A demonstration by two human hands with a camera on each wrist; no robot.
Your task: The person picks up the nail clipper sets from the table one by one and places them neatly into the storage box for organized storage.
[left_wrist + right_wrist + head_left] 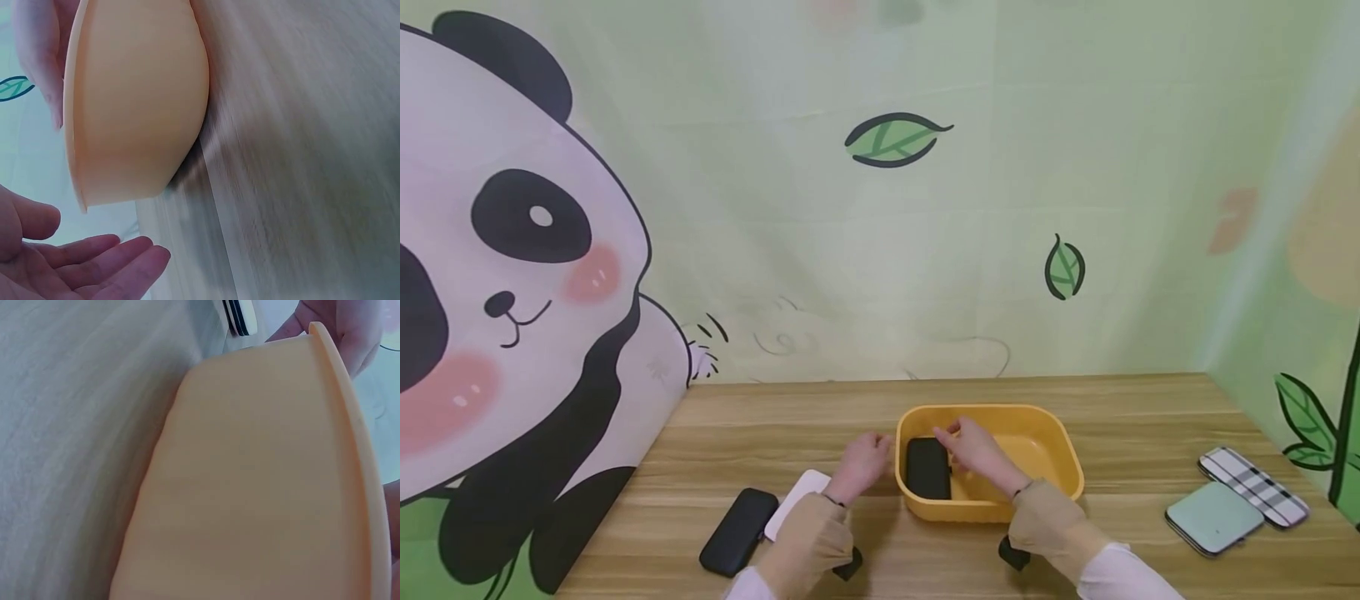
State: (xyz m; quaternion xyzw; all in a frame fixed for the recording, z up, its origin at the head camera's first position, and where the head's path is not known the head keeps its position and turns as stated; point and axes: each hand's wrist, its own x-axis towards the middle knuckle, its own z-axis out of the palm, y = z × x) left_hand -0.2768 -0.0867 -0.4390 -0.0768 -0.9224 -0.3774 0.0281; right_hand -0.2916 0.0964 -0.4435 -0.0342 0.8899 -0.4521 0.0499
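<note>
A yellow basket [1037, 510] stands on the wooden table, a black rectangular case [928, 469] lying at its left end. The right hand [981, 450] is over the basket, its fingertips close to the case's upper right corner; whether they touch it I cannot tell. Just outside the basket's left wall is the left hand [861, 465], and in the left wrist view that hand [81, 262] has relaxed fingers with nothing in them. In the right wrist view the basket wall [250, 475] hides most of the right hand.
Left of the basket lie a black case [739, 532] and a white one [797, 500], partly behind the left forearm. On the right a plaid case [1255, 486] touches or overlaps a pale green case [1215, 518]. A panda-printed cloth backdrop [775, 208] rises behind the table [760, 417].
</note>
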